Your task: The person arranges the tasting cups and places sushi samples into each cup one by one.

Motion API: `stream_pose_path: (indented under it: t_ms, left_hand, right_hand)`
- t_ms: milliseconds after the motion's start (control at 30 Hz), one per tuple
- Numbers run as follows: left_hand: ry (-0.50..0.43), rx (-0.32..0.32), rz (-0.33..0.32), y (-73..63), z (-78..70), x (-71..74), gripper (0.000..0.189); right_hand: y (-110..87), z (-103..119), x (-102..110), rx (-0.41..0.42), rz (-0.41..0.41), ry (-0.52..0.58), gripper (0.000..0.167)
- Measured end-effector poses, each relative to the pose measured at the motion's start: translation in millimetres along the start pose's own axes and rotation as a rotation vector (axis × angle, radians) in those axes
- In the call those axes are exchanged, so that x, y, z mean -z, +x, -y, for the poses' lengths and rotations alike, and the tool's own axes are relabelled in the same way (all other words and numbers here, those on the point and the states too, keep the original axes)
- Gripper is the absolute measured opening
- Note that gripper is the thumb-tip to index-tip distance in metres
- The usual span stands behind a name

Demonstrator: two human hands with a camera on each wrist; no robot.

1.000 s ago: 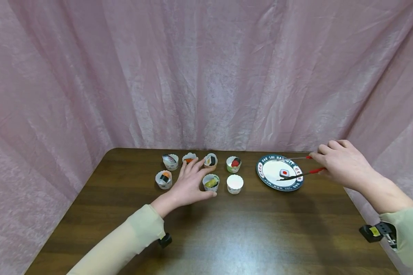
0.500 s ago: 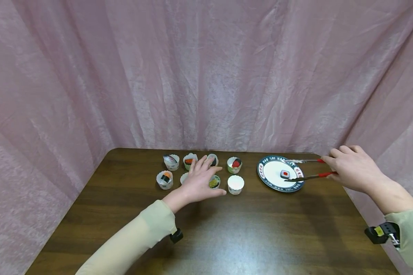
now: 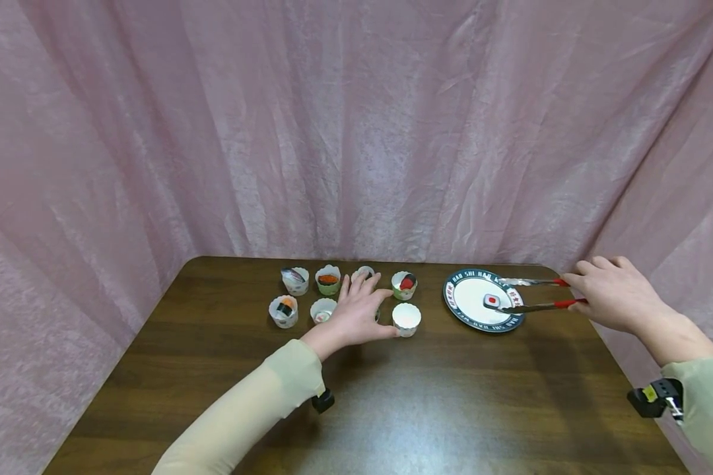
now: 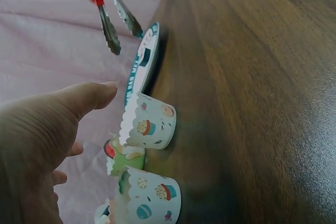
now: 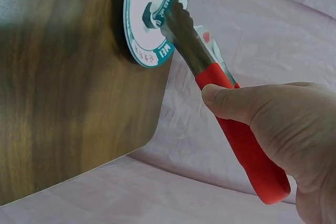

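Observation:
My left hand hovers over the paper cups with fingers spread and holds nothing. Its thumb is close beside a white paper cup whose inside looks plain white. In the left wrist view a small gap shows between thumb and that cup. With my right hand I grip red-handled metal tongs, their arms apart above the plate. A small toy sushi roll, white with a red centre and dark wrap, sits on the round blue-rimmed plate, by the near arm of the tongs.
More paper cups with toy sushi stand in two rows: a silvery fish piece, an orange-topped piece, a red and black one. My left hand partly covers some cups. A pink curtain hangs behind the wooden table.
My left hand has moved right across the cups to beside the plain white one. My right hand has drawn slightly right, the tongs' tips shifting right over the plate.

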State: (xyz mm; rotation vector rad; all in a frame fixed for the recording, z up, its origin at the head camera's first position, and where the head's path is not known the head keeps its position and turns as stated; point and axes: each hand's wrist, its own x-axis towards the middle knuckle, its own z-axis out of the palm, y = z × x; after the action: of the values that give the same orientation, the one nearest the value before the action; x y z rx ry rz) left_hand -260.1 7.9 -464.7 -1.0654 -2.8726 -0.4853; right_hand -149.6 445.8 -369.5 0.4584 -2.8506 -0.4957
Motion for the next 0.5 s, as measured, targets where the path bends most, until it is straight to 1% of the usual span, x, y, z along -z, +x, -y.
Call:
stream_pose_path:
  t_ms: [133, 300, 500]
  left_hand:
    - [0.009, 0.007, 0.005, 5.9, -0.9, -6.1, 0.079]
    - [0.006, 0.007, 0.031, 13.3, -2.5, -15.5, 0.081]
    - [0.053, 0.026, 0.033, 19.9, -4.1, -25.1, 0.083]
  right_hand:
    - [1.4, -2.9, -3.0, 0.000, 0.011, 0.008, 0.055]
    - [4.2, -4.0, -6.6, 0.002, 0.027, 0.022, 0.049]
    - [7.9, -4.0, -9.6, 0.008, 0.034, 0.031, 0.039]
